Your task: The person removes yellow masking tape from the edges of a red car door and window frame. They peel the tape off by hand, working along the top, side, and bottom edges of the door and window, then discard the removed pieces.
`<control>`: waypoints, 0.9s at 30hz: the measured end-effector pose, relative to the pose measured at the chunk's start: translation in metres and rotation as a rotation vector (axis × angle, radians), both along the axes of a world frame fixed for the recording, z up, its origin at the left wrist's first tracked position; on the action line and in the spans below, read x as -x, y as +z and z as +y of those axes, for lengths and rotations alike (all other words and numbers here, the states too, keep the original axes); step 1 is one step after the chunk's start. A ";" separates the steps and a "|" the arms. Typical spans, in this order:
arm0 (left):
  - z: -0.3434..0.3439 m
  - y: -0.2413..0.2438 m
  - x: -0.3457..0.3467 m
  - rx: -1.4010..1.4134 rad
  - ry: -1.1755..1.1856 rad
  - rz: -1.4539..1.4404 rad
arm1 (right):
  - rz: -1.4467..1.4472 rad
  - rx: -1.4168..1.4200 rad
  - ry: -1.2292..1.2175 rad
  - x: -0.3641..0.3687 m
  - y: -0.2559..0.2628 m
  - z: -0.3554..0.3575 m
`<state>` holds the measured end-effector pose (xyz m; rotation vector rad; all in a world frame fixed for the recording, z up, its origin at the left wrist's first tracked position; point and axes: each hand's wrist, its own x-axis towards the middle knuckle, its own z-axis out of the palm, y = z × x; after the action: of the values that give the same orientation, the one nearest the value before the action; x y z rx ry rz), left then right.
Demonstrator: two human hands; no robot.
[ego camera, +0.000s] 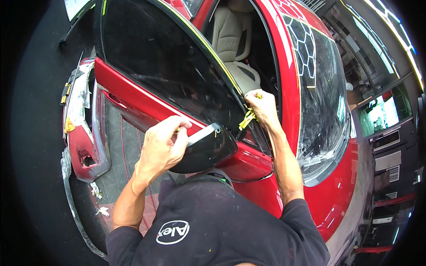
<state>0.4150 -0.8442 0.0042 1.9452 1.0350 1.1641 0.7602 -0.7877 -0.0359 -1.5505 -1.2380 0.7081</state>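
Note:
My right hand (264, 106) is closed around crumpled yellow-green masking tape (248, 119), whose loose ends hang below the fingers. It is at the front corner of the window frame on the open red car door (149, 114). A line of yellow-green tape (213, 56) runs along the frame's edge from there. My left hand (163, 143) is pinched, and a small bit of yellow tape (177, 130) shows between thumb and fingers. Just right of it is the black side mirror (209, 149), with a pale strip along its upper edge. The door's dark window glass (166, 56) lies beyond both hands.
Beige seats (229, 36) show through the door opening. At right is the dusty windshield (321, 109), above the red front fender (326, 202). A partly sanded red bumper (88, 146) stands at left, near crumpled paper (103, 211). A red hose (123, 146) crosses the floor mat (114, 133).

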 end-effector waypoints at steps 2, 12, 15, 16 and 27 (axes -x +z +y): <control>0.000 0.002 0.005 0.023 0.023 0.012 | 0.074 0.045 0.049 -0.010 0.001 -0.002; 0.008 0.011 -0.025 -0.070 -0.081 -0.004 | -0.222 0.017 0.002 0.019 0.021 -0.001; 0.009 0.010 -0.033 -0.116 -0.080 -0.007 | -0.084 -0.043 -0.002 0.013 0.002 -0.002; 0.009 0.008 -0.033 -0.102 -0.078 -0.014 | -0.069 -0.057 -0.004 0.010 -0.002 -0.003; 0.036 -0.001 -0.061 -0.243 -0.134 0.084 | 0.024 -0.134 -0.046 -0.004 -0.002 -0.026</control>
<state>0.4758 -0.8085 0.0031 2.2322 0.8217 1.1868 0.7645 -0.8139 -0.0379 -1.4521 -1.2035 0.6006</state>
